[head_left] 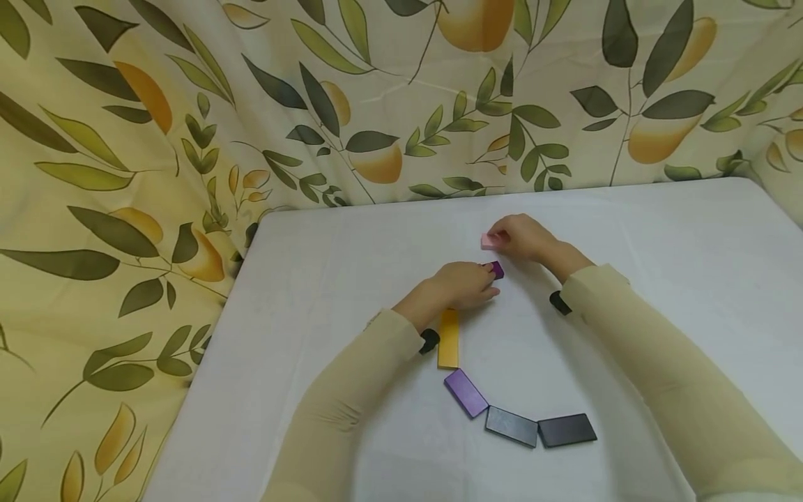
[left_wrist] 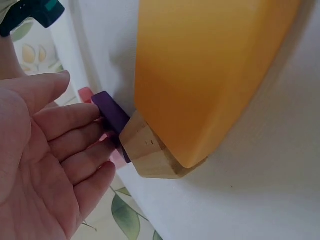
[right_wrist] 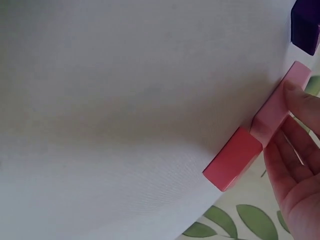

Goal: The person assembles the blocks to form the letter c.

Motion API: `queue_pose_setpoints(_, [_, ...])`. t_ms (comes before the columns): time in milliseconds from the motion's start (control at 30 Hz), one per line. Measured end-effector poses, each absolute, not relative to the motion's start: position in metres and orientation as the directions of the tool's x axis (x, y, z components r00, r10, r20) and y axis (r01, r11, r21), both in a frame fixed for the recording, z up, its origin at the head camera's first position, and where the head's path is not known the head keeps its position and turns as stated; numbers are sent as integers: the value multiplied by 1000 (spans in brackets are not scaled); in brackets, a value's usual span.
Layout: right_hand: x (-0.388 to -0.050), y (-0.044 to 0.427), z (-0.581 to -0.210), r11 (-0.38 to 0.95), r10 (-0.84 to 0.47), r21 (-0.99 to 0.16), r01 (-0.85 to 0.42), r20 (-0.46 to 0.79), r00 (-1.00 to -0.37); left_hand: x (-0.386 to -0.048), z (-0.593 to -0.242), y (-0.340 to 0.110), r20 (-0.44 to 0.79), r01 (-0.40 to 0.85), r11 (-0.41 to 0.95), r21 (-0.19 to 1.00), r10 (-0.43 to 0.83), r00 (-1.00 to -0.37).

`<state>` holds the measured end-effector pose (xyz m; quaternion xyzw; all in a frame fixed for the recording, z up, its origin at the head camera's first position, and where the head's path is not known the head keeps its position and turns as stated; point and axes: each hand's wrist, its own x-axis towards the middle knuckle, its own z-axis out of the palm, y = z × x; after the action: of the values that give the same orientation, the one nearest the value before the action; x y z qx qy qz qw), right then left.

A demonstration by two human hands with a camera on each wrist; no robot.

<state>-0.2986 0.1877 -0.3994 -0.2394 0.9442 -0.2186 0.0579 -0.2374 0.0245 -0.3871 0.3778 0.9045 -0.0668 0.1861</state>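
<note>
Near the far edge of the table, my right hand (head_left: 523, 238) pinches a pink block (right_wrist: 280, 102) between thumb and fingers. A red block (right_wrist: 232, 159) touches the pink block's end; my right hand hides it in the head view. My left hand (head_left: 463, 284) has its fingers extended, with the fingertips against a dark purple block (left_wrist: 112, 117). Beside that stands a natural wood block (left_wrist: 150, 150), meeting the end of a yellow block (head_left: 448, 340). The left hand covers the wood block in the head view.
On the white table (head_left: 326, 279), the curved row runs on toward me with a lighter purple block (head_left: 466, 393), a grey block (head_left: 511, 426) and a black block (head_left: 567, 430). A patterned cloth (head_left: 376, 104) hangs behind the table.
</note>
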Motion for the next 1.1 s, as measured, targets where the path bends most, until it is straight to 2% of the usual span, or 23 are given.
queue_pose_setpoints(633, [-320, 192, -397, 838, -372, -450, -308, -59, -926, -237, -387, 25, -386, 695, 718, 34, 651, -654])
queue_pose_setpoints(1100, [-323, 226, -393, 867, -271, -465, -176, -145, -951, -237, -389, 27, -386, 678, 734, 41, 637, -667])
